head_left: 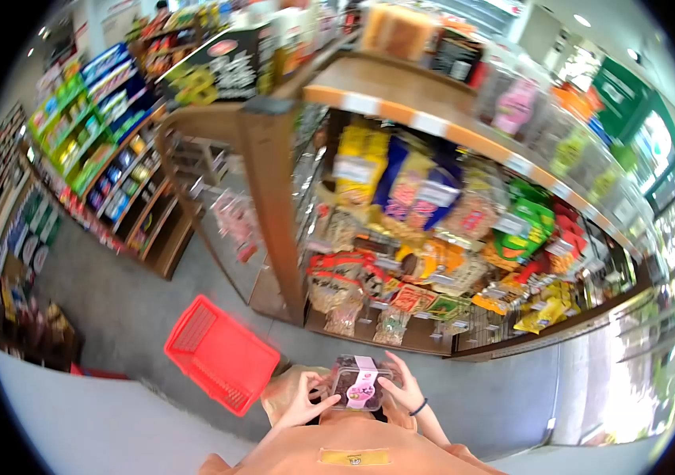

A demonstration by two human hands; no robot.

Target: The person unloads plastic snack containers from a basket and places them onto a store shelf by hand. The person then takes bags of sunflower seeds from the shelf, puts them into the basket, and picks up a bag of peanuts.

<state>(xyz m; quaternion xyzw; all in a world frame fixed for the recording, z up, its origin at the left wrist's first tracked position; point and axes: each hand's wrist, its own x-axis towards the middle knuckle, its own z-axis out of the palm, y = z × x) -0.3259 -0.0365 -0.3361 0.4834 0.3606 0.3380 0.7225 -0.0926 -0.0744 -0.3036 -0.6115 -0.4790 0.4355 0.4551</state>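
A clear plastic box (344,381) with dark contents and a pink and white label is held close to the body at the bottom centre. My left hand (303,402) grips its left side, thumb near the lower corner. My right hand (406,389), with a dark band on the wrist, grips the right side, its thumb on the front. What exactly lies inside the box is too small to tell. Left of my left hand, a red shopping basket (230,360) stands apart from the box.
Wooden shelving (274,206) with hanging snack packets (425,190) stands ahead and to the right. A pink packet (236,226) hangs on the shelving's end. More stocked shelves (76,131) stand at the left, across the grey floor (127,317). Part of a person shows at the top left.
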